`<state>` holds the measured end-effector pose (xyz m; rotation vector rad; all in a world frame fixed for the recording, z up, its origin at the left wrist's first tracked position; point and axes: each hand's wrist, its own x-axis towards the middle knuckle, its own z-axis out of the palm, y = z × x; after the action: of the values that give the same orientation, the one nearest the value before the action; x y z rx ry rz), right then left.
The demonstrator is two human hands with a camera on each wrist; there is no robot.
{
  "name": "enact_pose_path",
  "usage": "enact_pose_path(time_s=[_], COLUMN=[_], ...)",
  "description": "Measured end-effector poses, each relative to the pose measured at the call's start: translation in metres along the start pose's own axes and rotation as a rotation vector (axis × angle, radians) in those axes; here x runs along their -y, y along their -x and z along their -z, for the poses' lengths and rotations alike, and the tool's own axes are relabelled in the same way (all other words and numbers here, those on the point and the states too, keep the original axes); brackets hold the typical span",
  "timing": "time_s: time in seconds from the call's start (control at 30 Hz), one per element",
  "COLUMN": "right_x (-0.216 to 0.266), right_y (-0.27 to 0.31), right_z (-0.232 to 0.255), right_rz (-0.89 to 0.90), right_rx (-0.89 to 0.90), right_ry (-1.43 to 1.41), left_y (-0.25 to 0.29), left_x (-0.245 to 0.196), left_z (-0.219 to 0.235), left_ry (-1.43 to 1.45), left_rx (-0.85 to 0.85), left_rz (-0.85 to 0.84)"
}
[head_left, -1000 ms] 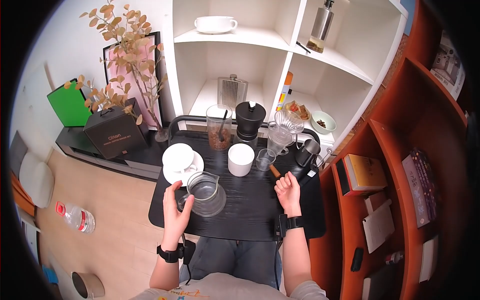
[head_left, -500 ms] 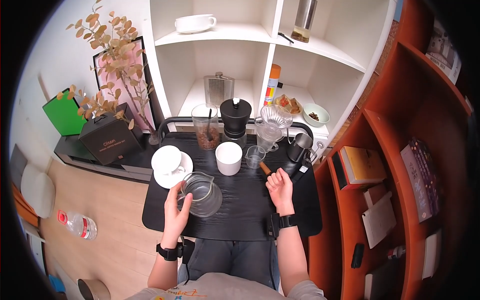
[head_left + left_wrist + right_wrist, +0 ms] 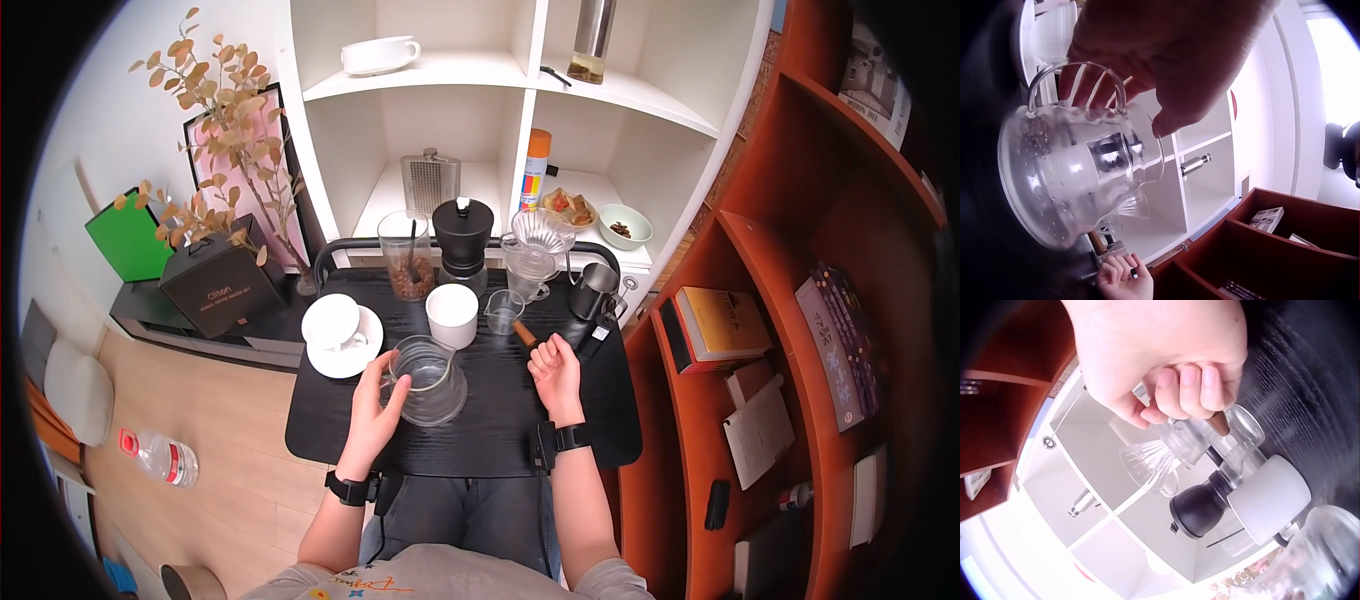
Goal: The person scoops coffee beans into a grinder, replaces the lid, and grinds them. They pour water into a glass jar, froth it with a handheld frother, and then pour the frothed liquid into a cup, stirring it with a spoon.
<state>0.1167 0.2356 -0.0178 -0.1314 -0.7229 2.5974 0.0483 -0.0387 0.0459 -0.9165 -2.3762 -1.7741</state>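
My left hand [image 3: 373,412] holds a clear glass carafe [image 3: 437,402] at its neck, on the left part of the black tray table [image 3: 485,440]. In the left wrist view the thumb presses its rim and the fingers reach behind the looped handle [image 3: 1052,67]. Droplets cling inside the glass. My right hand [image 3: 556,372] is curled with nothing in it, close by the wooden handle [image 3: 523,333] of a small glass measuring cup [image 3: 503,313]. Just beyond the carafe stands a white canister [image 3: 451,317]. A white cup [image 3: 330,321] and saucer [image 3: 343,365] lie left of it.
Along the table's back rail stand a tumbler of coffee beans [image 3: 409,272], a black hand grinder [image 3: 463,235], a ribbed glass dripper [image 3: 540,232] and a steel pitcher [image 3: 592,292]. White shelves [image 3: 440,75] rise behind; a brown bookcase [image 3: 690,440] flanks the right.
My left hand has shifted the carafe to the right, closer to the white canister. The right hand stays near the measuring cup's handle. The head view has swung somewhat.
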Motion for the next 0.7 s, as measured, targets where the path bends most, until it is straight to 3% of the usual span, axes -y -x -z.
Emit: enact_pose_path(time_s=[0.7], right_x=[0.0], right_y=[0.003], right_z=[-0.004], right_rz=[0.022], right_rx=[-0.025], right_ry=[0.006], left_y=[-0.018], left_x=[0.003], left_z=[-0.009], left_ry=[0.095], left_rx=[0.123], left_rz=[-0.031])
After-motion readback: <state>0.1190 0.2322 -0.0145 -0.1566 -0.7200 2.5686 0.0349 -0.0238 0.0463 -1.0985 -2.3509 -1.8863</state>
